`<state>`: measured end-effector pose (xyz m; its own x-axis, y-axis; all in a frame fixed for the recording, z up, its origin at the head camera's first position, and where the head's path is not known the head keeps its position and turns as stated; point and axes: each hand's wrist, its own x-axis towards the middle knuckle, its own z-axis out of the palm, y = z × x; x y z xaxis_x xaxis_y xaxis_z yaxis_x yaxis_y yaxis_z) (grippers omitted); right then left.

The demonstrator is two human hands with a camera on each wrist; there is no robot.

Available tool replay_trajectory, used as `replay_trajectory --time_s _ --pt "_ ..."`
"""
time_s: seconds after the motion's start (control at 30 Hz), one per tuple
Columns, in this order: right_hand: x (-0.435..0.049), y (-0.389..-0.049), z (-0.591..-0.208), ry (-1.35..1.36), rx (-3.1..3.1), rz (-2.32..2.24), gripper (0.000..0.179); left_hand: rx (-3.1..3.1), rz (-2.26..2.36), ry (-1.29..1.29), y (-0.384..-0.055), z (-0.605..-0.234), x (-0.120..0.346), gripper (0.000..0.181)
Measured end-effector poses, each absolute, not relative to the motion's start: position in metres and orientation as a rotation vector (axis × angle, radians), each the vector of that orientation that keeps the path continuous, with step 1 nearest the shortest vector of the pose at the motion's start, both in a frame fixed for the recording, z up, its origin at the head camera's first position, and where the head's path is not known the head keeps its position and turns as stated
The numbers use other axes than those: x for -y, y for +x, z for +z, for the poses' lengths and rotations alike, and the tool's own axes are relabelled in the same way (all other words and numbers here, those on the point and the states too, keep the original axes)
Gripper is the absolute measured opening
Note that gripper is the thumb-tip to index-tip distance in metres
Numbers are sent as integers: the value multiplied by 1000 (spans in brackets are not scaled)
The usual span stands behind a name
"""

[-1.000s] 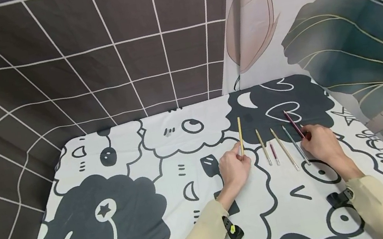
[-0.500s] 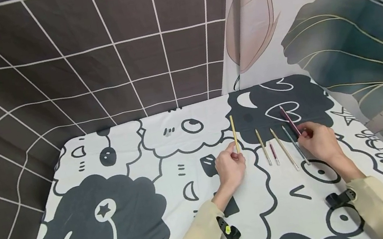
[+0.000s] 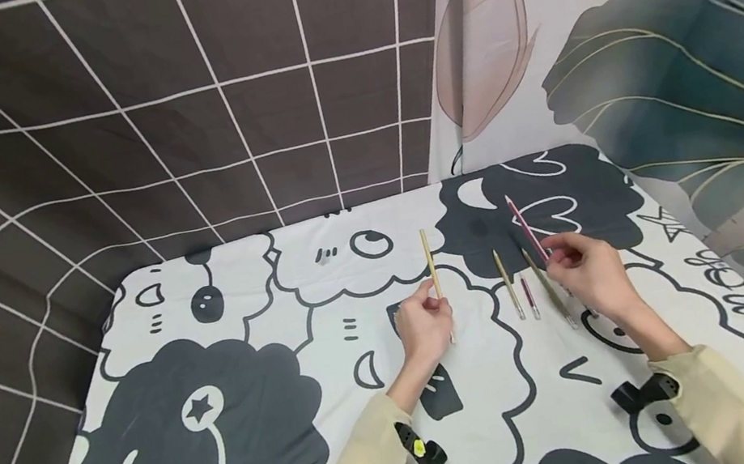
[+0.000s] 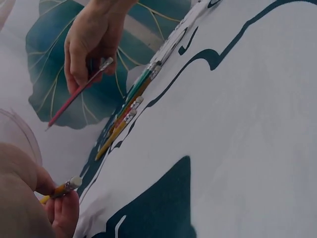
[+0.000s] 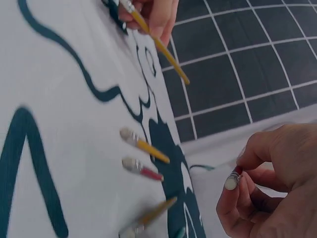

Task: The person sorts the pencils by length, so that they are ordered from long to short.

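Note:
My left hand [image 3: 425,326] pinches a long yellow pencil [image 3: 428,251], its white eraser end toward me and its other end pointing away. A dark red pencil [image 3: 522,221] is pinched by its eraser end in my right hand [image 3: 593,273], raised above the cloth in the left wrist view. Between the hands lie a yellow pencil [image 3: 508,287], a short red pencil [image 3: 530,297] and a second yellow pencil [image 3: 548,289], side by side. A teal pencil [image 4: 138,85] lies beyond them, mostly hidden under my right hand in the head view.
A black and white cartoon cloth [image 3: 241,418] covers the flat surface. Behind it hangs a dark grid-patterned curtain [image 3: 171,93], with a leaf-printed curtain [image 3: 684,65] at the right. Black wrist cameras [image 3: 423,447] sit on both sleeves.
My left hand has moved left with the yellow pencil. My right hand has carried the dark red pencil left, over the teal one. The pencils on the cloth have stayed put.

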<state>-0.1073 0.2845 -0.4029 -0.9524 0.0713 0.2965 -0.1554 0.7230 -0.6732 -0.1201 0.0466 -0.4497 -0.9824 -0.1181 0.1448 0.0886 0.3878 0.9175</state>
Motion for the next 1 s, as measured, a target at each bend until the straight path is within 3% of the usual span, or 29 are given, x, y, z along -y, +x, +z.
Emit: replay_trajectory --time_s 1.0 --pt "-199 -112 -409 140 2599 1407 26 2446 -1598 231 -113 -447 36 37"
